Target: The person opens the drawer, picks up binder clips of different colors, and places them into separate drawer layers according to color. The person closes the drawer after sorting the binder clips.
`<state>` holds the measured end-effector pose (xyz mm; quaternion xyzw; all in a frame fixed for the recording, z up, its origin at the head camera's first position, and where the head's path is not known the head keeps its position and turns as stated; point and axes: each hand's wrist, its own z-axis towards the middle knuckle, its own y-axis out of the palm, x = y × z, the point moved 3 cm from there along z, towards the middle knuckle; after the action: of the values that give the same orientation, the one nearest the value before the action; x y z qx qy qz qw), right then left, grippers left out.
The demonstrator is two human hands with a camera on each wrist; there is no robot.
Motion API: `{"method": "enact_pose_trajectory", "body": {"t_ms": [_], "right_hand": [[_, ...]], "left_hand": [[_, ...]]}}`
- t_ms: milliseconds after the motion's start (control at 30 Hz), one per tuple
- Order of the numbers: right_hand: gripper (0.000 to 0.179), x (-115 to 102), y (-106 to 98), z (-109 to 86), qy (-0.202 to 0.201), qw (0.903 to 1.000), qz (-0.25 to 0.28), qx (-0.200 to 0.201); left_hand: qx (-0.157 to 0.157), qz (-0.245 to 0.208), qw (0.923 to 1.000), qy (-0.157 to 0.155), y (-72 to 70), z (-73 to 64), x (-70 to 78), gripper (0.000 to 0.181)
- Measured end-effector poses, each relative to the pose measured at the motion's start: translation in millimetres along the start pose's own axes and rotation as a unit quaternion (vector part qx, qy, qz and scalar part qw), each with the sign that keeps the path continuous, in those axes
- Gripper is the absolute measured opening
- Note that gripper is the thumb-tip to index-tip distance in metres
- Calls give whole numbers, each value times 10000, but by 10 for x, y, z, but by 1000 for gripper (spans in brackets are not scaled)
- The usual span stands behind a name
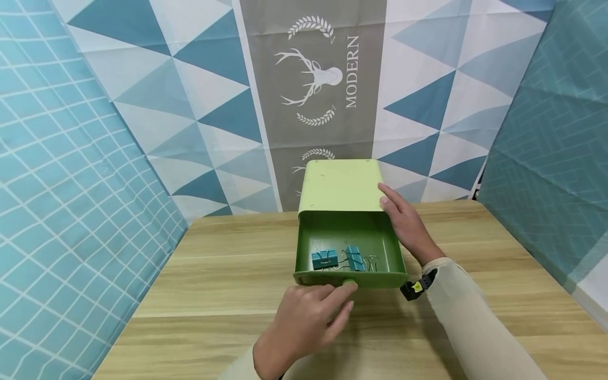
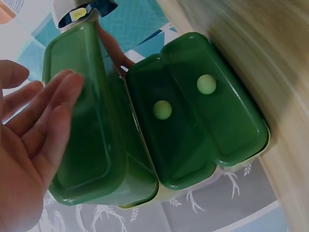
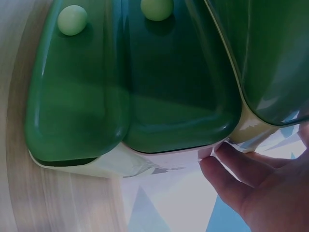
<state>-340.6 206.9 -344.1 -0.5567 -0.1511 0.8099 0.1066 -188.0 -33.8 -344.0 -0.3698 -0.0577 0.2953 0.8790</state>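
A small light-green drawer cabinet [image 1: 341, 184] stands on the table with its top drawer [image 1: 349, 232] pulled out. Inside lie blue binder clips: one [image 1: 325, 258] at the left, another [image 1: 355, 258] beside it, their wire handles showing. My left hand [image 1: 309, 316] is at the drawer's front, thumb and index finger pinching the round knob [image 1: 350, 282]; in the left wrist view the fingers hide that knob. With its fingers against the cabinet's right side, my right hand [image 1: 410, 227] rests near the upper front corner.
Two shut drawers, a middle one [image 2: 169, 150] and a bottom one [image 2: 231, 125], sit below, each with a round pale-green knob. The wooden table [image 1: 214, 285] spreads around the cabinet. Patterned cloth [image 1: 214, 105] hangs behind it, with blue cloth [image 1: 57, 184] along the left.
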Motion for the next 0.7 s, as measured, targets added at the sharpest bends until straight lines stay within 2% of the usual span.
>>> {"method": "enact_pose_trajectory", "body": {"t_ms": [267, 400, 700], "right_hand": [[58, 3, 2, 23, -37, 9999, -121, 9], [57, -9, -12, 24, -26, 9999, -122, -45], [56, -28, -42, 43, -14, 9998, -132, -130]], "left_hand": [[-556, -86, 9969, -544, 98, -52, -7, 24], [-622, -99, 9954, -721, 119, -56, -12, 26], [-637, -180, 9941, -860, 117, -45, -39, 28]]}}
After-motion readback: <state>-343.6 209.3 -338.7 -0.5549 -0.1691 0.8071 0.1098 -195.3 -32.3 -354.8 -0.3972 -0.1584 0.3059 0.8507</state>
